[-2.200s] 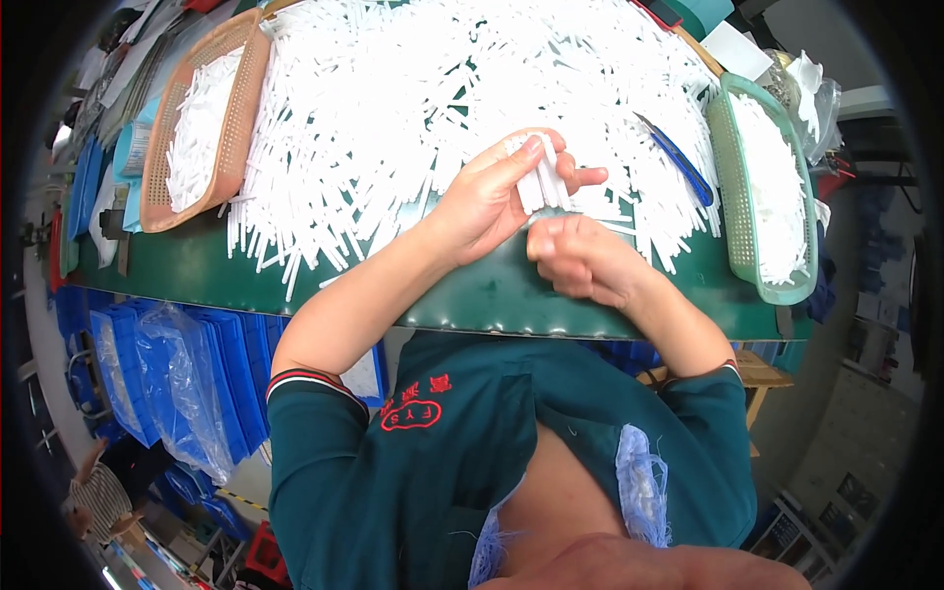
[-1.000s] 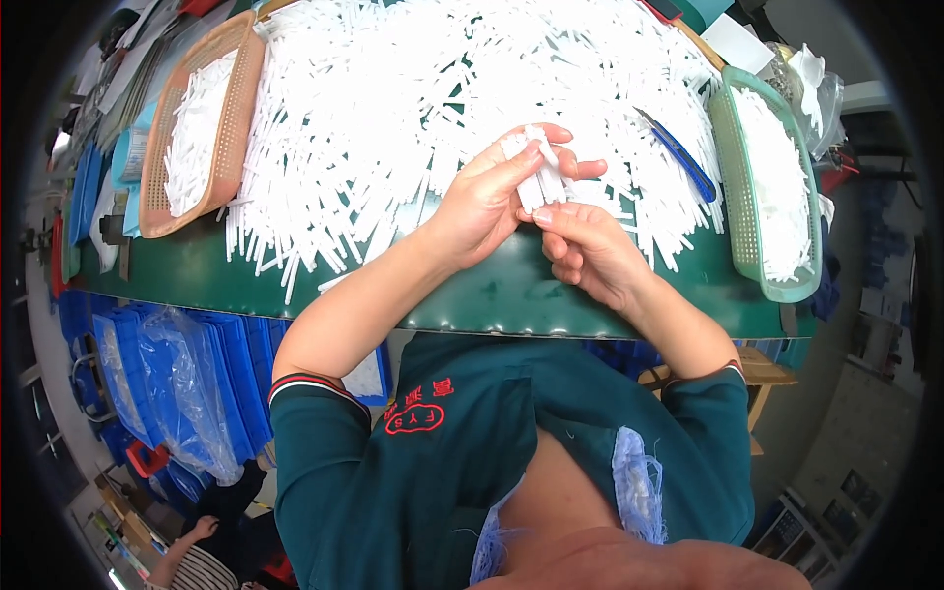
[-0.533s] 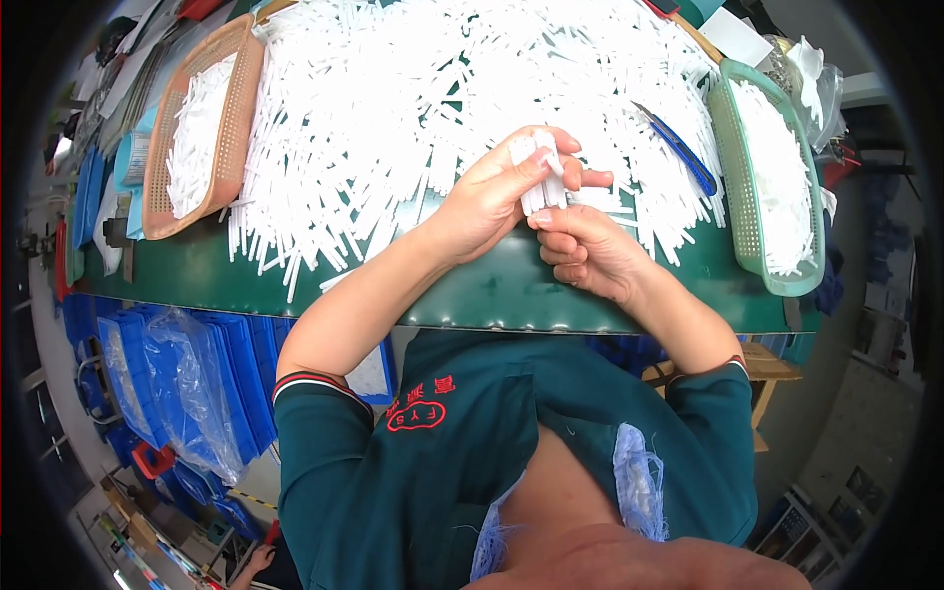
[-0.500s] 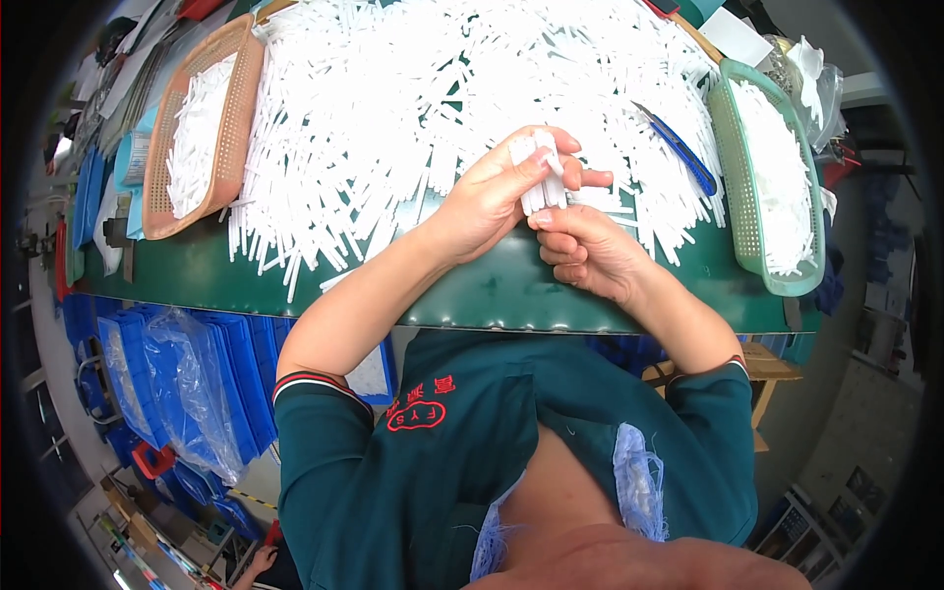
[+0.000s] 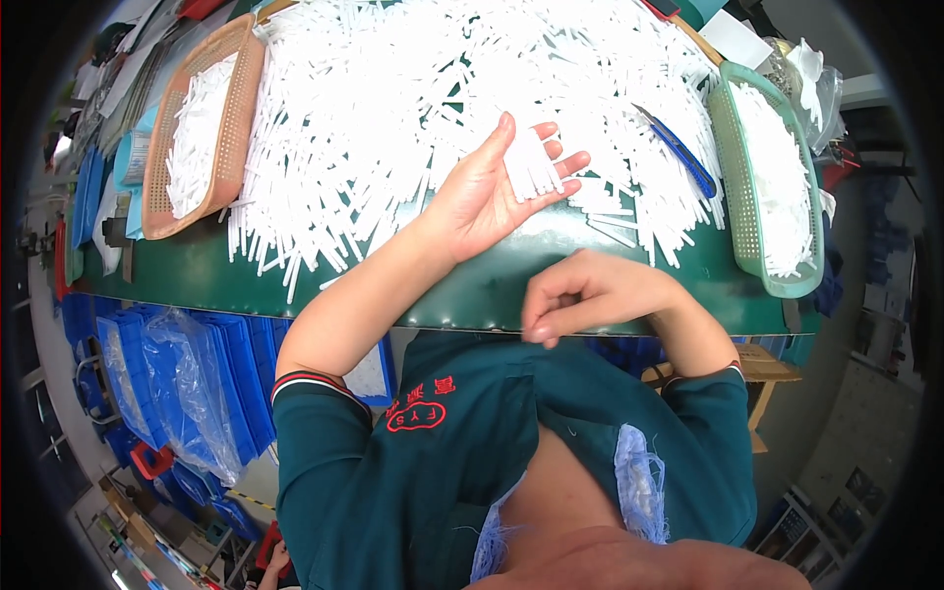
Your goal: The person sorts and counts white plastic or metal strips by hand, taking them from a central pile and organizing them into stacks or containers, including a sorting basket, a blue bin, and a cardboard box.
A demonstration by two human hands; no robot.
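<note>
My green table [image 5: 472, 295] curved across a room with blue trays [image 5: 234, 383] below its left side. On it stood one orange basket [image 5: 239, 118], one green basket [image 5: 744, 177], one blue knife [image 5: 677, 152] and a heap of white sticks [image 5: 344, 128] beyond counting. My left hand [image 5: 482, 202] lay open, a small bundle of sticks [image 5: 531, 167] across its fingers; my right hand [image 5: 595, 290] curled near the edge, whether empty I couldn't tell.

A smooth green worktop [image 5: 197, 270] with a curved-looking front edge spans the room, overhead light glinting off its surface; blue plastic bins [image 5: 234, 369] stand below on the left, near pale floor [image 5: 258, 479], while light-brown wooden furniture [image 5: 772, 367] stands at right, where the surroundings are dimmer
</note>
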